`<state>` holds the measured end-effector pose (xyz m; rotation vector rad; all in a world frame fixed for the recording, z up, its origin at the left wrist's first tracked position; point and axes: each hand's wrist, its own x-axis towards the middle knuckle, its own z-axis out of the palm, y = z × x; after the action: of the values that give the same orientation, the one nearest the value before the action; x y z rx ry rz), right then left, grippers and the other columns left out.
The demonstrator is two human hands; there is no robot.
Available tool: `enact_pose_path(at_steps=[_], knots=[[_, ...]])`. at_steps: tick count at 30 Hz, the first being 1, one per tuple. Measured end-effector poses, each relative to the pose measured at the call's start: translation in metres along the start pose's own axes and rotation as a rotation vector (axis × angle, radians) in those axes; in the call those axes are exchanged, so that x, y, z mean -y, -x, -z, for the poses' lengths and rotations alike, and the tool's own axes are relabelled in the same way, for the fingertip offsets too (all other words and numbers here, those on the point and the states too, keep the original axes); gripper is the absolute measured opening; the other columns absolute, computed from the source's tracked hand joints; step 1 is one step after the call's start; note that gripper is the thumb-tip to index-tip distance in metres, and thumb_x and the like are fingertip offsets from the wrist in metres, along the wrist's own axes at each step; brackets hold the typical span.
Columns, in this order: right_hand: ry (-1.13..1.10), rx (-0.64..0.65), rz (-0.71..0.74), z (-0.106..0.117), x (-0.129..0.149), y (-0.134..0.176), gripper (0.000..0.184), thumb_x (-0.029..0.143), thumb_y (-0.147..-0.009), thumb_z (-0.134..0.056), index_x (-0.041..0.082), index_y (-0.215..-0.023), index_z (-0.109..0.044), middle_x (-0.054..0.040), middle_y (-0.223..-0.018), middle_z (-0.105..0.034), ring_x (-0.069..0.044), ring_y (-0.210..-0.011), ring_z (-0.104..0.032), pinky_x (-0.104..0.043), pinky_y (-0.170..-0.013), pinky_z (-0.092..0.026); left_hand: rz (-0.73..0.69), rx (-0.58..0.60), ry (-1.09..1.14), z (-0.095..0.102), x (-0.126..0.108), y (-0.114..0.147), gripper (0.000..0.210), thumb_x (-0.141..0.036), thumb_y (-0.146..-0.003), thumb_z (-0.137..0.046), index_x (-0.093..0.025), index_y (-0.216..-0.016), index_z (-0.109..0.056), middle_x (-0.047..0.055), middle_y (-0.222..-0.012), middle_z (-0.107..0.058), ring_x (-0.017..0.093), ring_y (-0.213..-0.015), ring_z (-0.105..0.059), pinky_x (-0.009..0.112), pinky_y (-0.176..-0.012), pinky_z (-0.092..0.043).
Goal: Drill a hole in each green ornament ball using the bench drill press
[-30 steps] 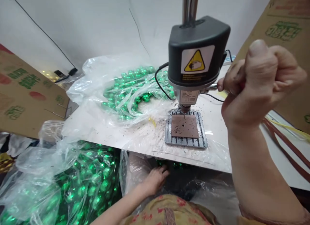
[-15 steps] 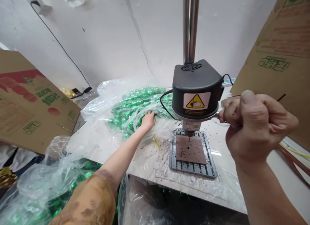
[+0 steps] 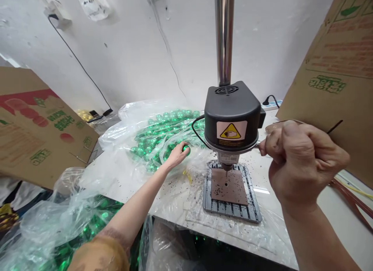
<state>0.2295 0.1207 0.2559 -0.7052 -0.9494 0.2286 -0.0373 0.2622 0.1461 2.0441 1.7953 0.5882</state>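
My left hand (image 3: 177,154) is closed on a shiny green ball (image 3: 185,148) at the near edge of a heap of green balls (image 3: 166,131) in clear plastic. On the right, my right hand (image 3: 303,158) is wrapped round the feed handle at the side of a small black drill press (image 3: 233,115); most of the handle is hidden by the fingers. Below the motor head, the thin drill bit (image 3: 226,173) points down at a brown square board (image 3: 233,189) with one dark hole. That board lies on a grooved grey base plate (image 3: 206,203).
Dark shavings lie scattered round the base plate. Cardboard boxes stand at the left (image 3: 43,138) and right (image 3: 329,100). A clear bag of green balls (image 3: 72,224) hangs below the table's left edge. The steel column (image 3: 224,37) rises behind the drill head.
My left hand has drawn slightly back from the plastic, and a green ball now shows in its fingers. My right hand stays on the handle. The camera view has shifted slightly.
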Motion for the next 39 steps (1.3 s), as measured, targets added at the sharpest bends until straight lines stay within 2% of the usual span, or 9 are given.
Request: enact_pose_path(at_steps=[3,6,10,15,18,21,25,32,39], knots=[[-0.015,0.001,-0.001,0.000,-0.001,0.000,0.044,0.026,-0.088,-0.065,0.019,-0.050,-0.044,0.0058,-0.049,-0.039,-0.007,-0.046,-0.041,-0.031,-0.046,-0.032,0.039,0.008,0.539,0.008,-0.013,0.042,0.044,-0.044,-0.088,-0.067,-0.021,-0.124,-0.055,0.002,-0.089,-0.067,0.018,-0.072,-0.065,0.031,-0.068,-0.053],[-0.051,0.002,0.002,-0.001,-0.003,-0.001,0.044,0.027,-0.088,-0.064,0.019,-0.051,-0.043,0.0061,-0.047,-0.039,-0.007,-0.044,-0.041,-0.031,-0.044,-0.032,0.138,0.166,1.185,0.006,-0.029,0.081,0.048,-0.051,-0.084,-0.071,-0.018,-0.116,-0.058,0.007,-0.093,-0.071,0.017,-0.068,-0.067,0.028,-0.063,-0.052],[-0.080,0.005,0.005,-0.001,-0.005,-0.001,0.043,0.029,-0.088,-0.065,0.020,-0.052,-0.043,0.0070,-0.046,-0.037,-0.006,-0.042,-0.039,-0.031,-0.044,-0.033,0.269,0.383,1.546,-0.012,-0.044,0.112,0.043,-0.046,-0.086,-0.075,-0.016,-0.115,-0.064,0.013,-0.101,-0.075,0.018,-0.076,-0.071,0.027,-0.067,-0.054],[-0.092,0.022,-0.024,0.000,-0.007,-0.002,0.046,0.035,-0.089,-0.067,0.020,-0.052,-0.043,0.0071,-0.047,-0.035,-0.006,-0.043,-0.037,-0.031,-0.046,-0.032,0.338,0.501,1.566,-0.043,-0.050,0.121,0.045,-0.054,-0.086,-0.076,-0.013,-0.103,-0.068,0.014,-0.094,-0.077,0.018,-0.070,-0.071,0.028,-0.064,-0.057],[-0.083,0.036,-0.021,0.001,-0.008,-0.003,0.047,0.038,-0.089,-0.067,0.021,-0.051,-0.044,0.0063,-0.047,-0.035,-0.007,-0.044,-0.037,-0.031,-0.047,-0.031,0.324,0.445,1.590,-0.051,-0.053,0.123,0.041,-0.044,-0.085,-0.081,-0.017,-0.111,-0.066,0.010,-0.099,-0.076,0.018,-0.077,-0.072,0.029,-0.067,-0.059],[-0.085,0.047,-0.014,0.001,-0.008,-0.003,0.048,0.037,-0.090,-0.066,0.021,-0.051,-0.043,0.0058,-0.047,-0.034,-0.007,-0.044,-0.036,-0.031,-0.046,-0.030,0.303,0.349,1.597,-0.051,-0.056,0.124,0.044,-0.034,-0.084,-0.082,-0.021,-0.122,-0.064,0.006,-0.104,-0.074,0.018,-0.086,-0.073,0.028,-0.072,-0.061],[-0.099,0.056,-0.021,0.001,-0.008,-0.002,0.046,0.035,-0.090,-0.066,0.021,-0.052,-0.043,0.0060,-0.047,-0.033,-0.007,-0.044,-0.035,-0.031,-0.045,-0.030,0.289,0.288,1.580,-0.052,-0.056,0.122,0.046,-0.037,-0.086,-0.080,-0.021,-0.126,-0.064,0.008,-0.108,-0.074,0.021,-0.093,-0.073,0.028,-0.073,-0.061],[-0.109,0.039,-0.017,0.001,-0.008,-0.002,0.047,0.034,-0.089,-0.066,0.021,-0.051,-0.042,0.0057,-0.047,-0.033,-0.008,-0.044,-0.035,-0.032,-0.046,-0.030,0.353,0.346,1.591,-0.063,-0.052,0.120,0.045,-0.047,-0.085,-0.080,-0.013,-0.109,-0.066,0.011,-0.095,-0.075,0.016,-0.068,-0.071,0.025,-0.061,-0.058],[-0.104,0.038,-0.006,0.000,-0.007,-0.001,0.048,0.035,-0.090,-0.065,0.021,-0.051,-0.039,0.0068,-0.047,-0.032,-0.006,-0.044,-0.035,-0.029,-0.046,-0.030,0.294,0.265,1.628,-0.058,-0.062,0.122,0.046,-0.034,-0.083,-0.082,-0.020,-0.123,-0.063,0.006,-0.103,-0.074,0.016,-0.081,-0.073,0.025,-0.069,-0.061]])
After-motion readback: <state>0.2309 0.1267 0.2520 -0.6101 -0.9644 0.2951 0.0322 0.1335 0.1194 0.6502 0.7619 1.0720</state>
